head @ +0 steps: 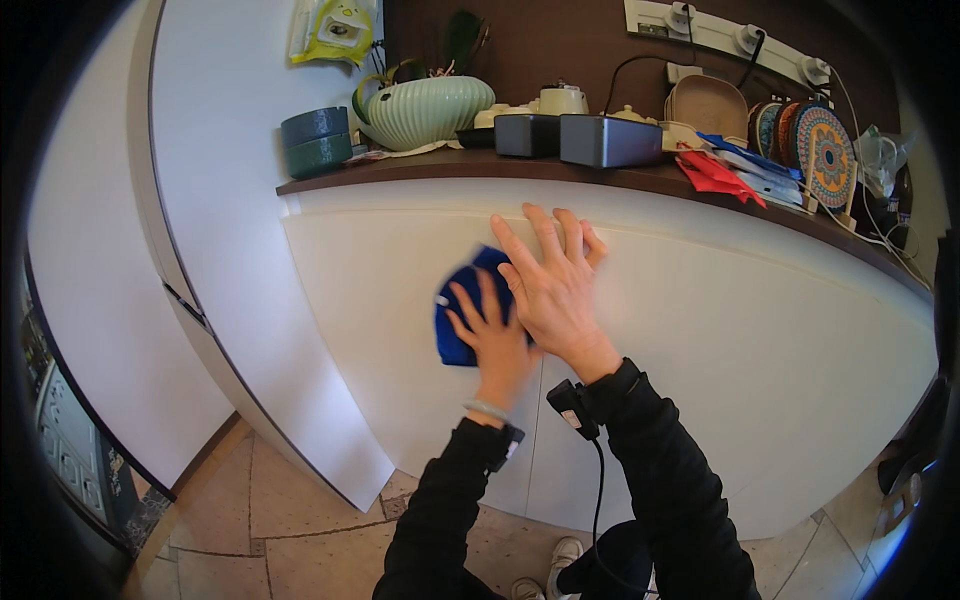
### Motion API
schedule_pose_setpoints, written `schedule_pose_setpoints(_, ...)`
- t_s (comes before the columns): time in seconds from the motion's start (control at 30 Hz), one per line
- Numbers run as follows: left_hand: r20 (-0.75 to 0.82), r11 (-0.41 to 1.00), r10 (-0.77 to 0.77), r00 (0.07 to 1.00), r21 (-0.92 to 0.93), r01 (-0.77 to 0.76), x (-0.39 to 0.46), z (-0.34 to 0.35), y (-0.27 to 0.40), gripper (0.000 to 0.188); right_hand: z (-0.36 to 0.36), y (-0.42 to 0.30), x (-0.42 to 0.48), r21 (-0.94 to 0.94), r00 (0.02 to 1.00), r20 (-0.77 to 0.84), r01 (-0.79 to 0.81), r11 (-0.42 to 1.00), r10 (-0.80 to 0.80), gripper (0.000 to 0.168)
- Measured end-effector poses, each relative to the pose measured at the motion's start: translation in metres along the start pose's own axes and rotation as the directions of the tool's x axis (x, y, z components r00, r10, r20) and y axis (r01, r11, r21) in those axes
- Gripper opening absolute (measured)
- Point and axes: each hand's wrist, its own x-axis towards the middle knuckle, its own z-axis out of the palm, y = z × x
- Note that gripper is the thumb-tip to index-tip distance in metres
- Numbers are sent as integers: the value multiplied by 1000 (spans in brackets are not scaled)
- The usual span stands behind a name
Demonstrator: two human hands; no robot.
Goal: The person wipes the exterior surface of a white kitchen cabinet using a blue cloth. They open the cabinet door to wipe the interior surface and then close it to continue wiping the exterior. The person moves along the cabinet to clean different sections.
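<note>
A dark blue cloth (pixel 454 341) lies flat against the white cabinet door (pixel 375 300) under my left hand (pixel 491 337). That hand is slightly blurred, its fingers spread over the cloth and pressing it to the door. To its right, my right hand (pixel 559 292) rests on the cabinet front near the top edge, fingers apart, holding nothing. The right hand's thumb side comes close to the cloth's right edge; whether they touch is unclear. A black device with a cable sits at my right wrist, and a pale bangle circles my left one.
Above the doors runs a dark brown countertop (pixel 525 166) with a ribbed green planter (pixel 431 112), stacked bowls (pixel 316 142), grey boxes (pixel 611 141), a red packet (pixel 716 178) and patterned round coasters (pixel 827 154). A power strip (pixel 720 37) with cables hangs on the wall. A tall white panel (pixel 232 225) stands left.
</note>
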Motion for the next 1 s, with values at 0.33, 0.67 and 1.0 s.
schedule_pose_setpoints(0.33, 186, 998, -52, 981, -24, 57, -98, 16, -25, 87, -74, 3, -103, 365, 971, 196, -205, 908, 141, 45)
schedule_pose_setpoints(0.67, 44, 992, 125, 991, 26, -126, 10, -18, 28, 87, -124, -10, -170, 403, 922, 266, -370, 837, 280, 32)
schedule_pose_setpoints(1.0, 140, 747, -266, 954, -595, 296, -44, -59, 28, 31, -97, -47, -180, 543, 834, 380, -551, 633, 400, 30)
